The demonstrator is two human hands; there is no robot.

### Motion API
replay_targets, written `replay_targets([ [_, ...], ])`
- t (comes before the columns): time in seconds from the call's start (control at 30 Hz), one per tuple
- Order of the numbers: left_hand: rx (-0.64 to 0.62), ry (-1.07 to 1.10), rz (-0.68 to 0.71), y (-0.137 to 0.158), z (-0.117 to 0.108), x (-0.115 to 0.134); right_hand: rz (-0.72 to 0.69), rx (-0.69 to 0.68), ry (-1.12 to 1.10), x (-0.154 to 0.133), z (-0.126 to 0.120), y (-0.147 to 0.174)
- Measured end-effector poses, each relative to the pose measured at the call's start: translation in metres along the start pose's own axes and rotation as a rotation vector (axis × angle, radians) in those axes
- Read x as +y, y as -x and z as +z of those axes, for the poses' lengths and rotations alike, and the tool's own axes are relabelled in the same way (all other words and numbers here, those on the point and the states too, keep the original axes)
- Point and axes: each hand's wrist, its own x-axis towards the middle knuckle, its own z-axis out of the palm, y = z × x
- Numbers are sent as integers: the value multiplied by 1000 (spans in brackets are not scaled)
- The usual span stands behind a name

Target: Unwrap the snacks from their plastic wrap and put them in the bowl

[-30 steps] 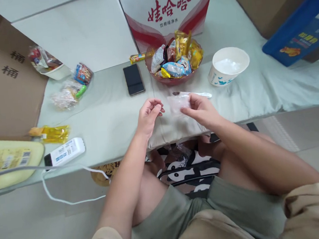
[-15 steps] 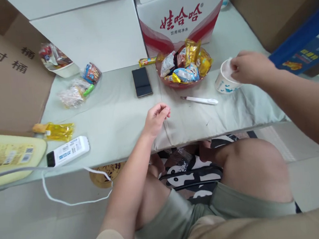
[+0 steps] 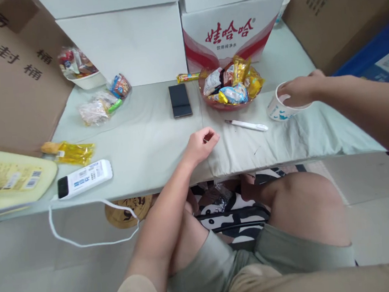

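Note:
My left hand [image 3: 203,144] rests near the front edge of the cloth-covered table, fingers curled loosely toward the thumb, with a small gap and nothing visible in it. At the right, my right hand [image 3: 301,90] reaches down into a white paper cup [image 3: 279,110] with blue print. Its fingertips are hidden by the cup wall, so I cannot tell whether they grip anything. The cup leans a little. Between the hands lies a white pen [image 3: 247,125]. Behind the pen stands a reddish clear bowl [image 3: 227,105] of wrapped snacks [image 3: 233,93].
A black phone [image 3: 180,100] lies left of the bowl. White cartons [image 3: 123,47] and brown boxes [image 3: 336,17] line the back and sides. At the left are wrappers [image 3: 93,111], a yellow packet [image 3: 74,153], a white corded device [image 3: 87,178] and a pale yellow bottle [image 3: 15,177].
My right hand has gone deeper into the paper cup, and the cup leans more. My left hand stays near the table edge, its fingers slightly looser. The view has shifted.

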Motion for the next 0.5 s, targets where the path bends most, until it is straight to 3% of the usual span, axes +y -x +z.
replay_targets([
  [0.1, -13, -111, 27, 1, -1, 6, -85, -83, 553, -20, -20, 19],
  [0.17, -13, -191, 13, 1, -2, 9, -221, 15, 652, -39, -32, 34],
  [0.3, 34, -213, -31, -2, -5, 12, -545, 186, 575, -97, -30, 64],
  [0.43, 27, -210, -46, 1, -11, 14, -779, 67, 411, -179, 1, 81],
  [0.5, 44, -219, -34, 5, -15, 16, -856, -30, 199, -223, 19, 83],
])
